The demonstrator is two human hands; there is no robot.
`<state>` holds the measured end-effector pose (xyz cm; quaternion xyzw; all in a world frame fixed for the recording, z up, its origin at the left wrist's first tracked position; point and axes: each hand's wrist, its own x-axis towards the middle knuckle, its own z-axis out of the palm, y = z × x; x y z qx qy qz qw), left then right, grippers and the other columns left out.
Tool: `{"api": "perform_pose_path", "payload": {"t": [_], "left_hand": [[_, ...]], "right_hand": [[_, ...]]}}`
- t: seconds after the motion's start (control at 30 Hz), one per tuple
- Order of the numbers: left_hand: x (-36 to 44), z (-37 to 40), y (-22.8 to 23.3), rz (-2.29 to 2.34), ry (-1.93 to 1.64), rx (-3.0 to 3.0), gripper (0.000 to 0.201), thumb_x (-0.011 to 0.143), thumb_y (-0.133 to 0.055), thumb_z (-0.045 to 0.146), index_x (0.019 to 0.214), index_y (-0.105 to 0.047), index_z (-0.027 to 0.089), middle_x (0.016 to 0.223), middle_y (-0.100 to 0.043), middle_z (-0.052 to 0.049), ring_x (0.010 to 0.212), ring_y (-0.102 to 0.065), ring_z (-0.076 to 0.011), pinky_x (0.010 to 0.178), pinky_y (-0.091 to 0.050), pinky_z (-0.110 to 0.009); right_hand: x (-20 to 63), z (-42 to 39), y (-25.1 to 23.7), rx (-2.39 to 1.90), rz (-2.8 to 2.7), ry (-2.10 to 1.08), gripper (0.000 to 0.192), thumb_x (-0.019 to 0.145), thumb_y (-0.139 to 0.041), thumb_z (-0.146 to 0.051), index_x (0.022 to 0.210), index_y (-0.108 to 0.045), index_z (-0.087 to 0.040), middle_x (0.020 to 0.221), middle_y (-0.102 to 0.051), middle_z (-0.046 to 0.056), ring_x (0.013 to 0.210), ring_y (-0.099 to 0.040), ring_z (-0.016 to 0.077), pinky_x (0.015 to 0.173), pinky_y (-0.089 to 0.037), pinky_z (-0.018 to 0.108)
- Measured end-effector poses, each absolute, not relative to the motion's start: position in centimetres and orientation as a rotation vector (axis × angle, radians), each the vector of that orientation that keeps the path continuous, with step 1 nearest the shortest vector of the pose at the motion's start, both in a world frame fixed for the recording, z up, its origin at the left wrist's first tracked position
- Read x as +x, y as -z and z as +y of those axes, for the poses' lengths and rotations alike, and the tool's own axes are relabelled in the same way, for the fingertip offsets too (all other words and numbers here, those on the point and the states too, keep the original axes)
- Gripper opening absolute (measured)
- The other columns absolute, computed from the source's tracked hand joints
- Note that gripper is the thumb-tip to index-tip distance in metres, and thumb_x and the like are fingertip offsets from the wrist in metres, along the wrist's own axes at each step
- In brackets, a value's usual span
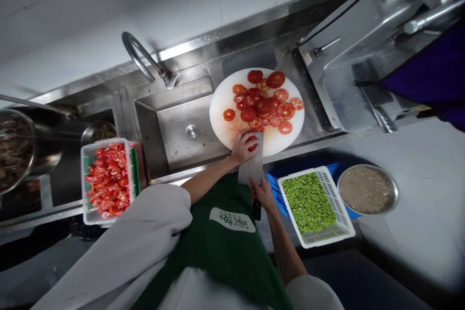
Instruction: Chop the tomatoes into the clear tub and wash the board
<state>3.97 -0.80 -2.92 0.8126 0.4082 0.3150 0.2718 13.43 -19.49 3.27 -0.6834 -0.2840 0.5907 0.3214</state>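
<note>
Holding a red tomato [251, 141] on the round white board [279, 143], your left hand [242, 147] curls its fingers [250, 134] over it. Your right hand [262, 193] grips the wide knife [251, 167], blade touching those fingers.

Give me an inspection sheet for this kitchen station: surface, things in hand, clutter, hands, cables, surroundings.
Surface: round white cutting board beside the steel sink.
Things in hand: cleaver; tomato piece under the fingers; tomato slices spread on the board.
Clutter: tray of cut tomatoes; basket of chopped greens; metal bowl.
Hands: left hand pressing the tomato piece; right hand gripping the cleaver handle.
Cables: black cable running to the steel machine.
Surroundings: faucet, white wall.
</note>
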Motion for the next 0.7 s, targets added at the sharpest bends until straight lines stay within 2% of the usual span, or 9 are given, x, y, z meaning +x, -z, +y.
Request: {"api": "perform_pose_path", "payload": {"t": [0.17, 0.3, 0.43, 0.57, 0.63, 0.7], "left_hand": [[2.6, -0.9, 1.8, 1.164, -1.022, 2.071, 0.013, 0.098, -0.073, 0.033, 0.105, -0.082, 0.025, 0.130, -0.070, -0.011, 0.132, -0.056, -0.0276, 0.120, -0.049, -0.053], [-2.6, -0.4, -1.4, 1.389, -1.259, 2.028, 0.013, 0.101, -0.069, 0.032, 0.101, -0.080, 0.026, 0.126, -0.072, -0.010, 0.131, -0.060, -0.0269, 0.117, -0.052, -0.054], [-13.2, -1.3, -5.9, 1.854, -1.476, 1.989, 0.009, 0.100, -0.070, 0.028, 0.097, -0.078, 0.028, 0.121, -0.075, -0.010, 0.124, -0.064, -0.0272, 0.113, -0.053, -0.052], [-26.6, -6.5, -9.3, 2.315, -1.671, 1.816, 0.009, 0.100, -0.067, 0.025, 0.096, -0.075, 0.024, 0.114, -0.073, -0.010, 0.115, -0.065, -0.0254, 0.107, -0.053, -0.048], [-33.0, -9.3, -9.3, 2.594, -1.566, 1.513, 0.010, 0.099, -0.066, 0.028, 0.098, -0.074, 0.021, 0.117, -0.069, -0.011, 0.118, -0.063, -0.0264, 0.112, -0.049, -0.049], [-38.4, -11.3, -8.1, 2.786, -1.431, 1.076, 0.015, 0.100, -0.065, 0.030, 0.101, -0.072, 0.017, 0.120, -0.065, -0.013, 0.122, -0.059, -0.0276, 0.118, -0.044, -0.053]], "right_hand": [[13.2, -18.7, -4.7, -1.845, -0.855, -1.544, 0.060, 0.082, -0.059, -0.087, 0.075, -0.038, -0.031, 0.047, -0.044, -0.005, 0.037, -0.044, 0.0156, 0.039, -0.037, 0.031], [12.0, -16.2, -6.0, -1.780, -1.089, -1.616, 0.062, 0.080, -0.061, -0.088, 0.074, -0.040, -0.030, 0.047, -0.047, -0.005, 0.037, -0.044, 0.0150, 0.038, -0.038, 0.030], [6.3, -11.0, -7.6, -1.545, -1.495, -1.818, 0.051, 0.088, -0.058, -0.075, 0.072, -0.041, -0.030, 0.047, -0.049, -0.004, 0.037, -0.047, 0.0161, 0.040, -0.039, 0.030], [-4.7, -7.8, -10.3, -1.180, -1.833, -2.070, 0.032, 0.096, -0.054, -0.058, 0.085, -0.048, -0.028, 0.047, -0.046, -0.008, 0.037, -0.046, 0.0147, 0.041, -0.036, 0.027], [-9.3, -7.3, -11.2, -1.111, -1.983, -2.138, 0.022, 0.098, -0.056, -0.046, 0.089, -0.051, -0.026, 0.049, -0.049, -0.008, 0.038, -0.049, 0.0140, 0.043, -0.033, 0.025], [-11.9, -7.2, -11.5, -1.138, -2.041, -2.143, 0.022, 0.097, -0.061, -0.042, 0.087, -0.052, -0.025, 0.050, -0.051, -0.008, 0.038, -0.048, 0.0129, 0.044, -0.032, 0.024]]}}
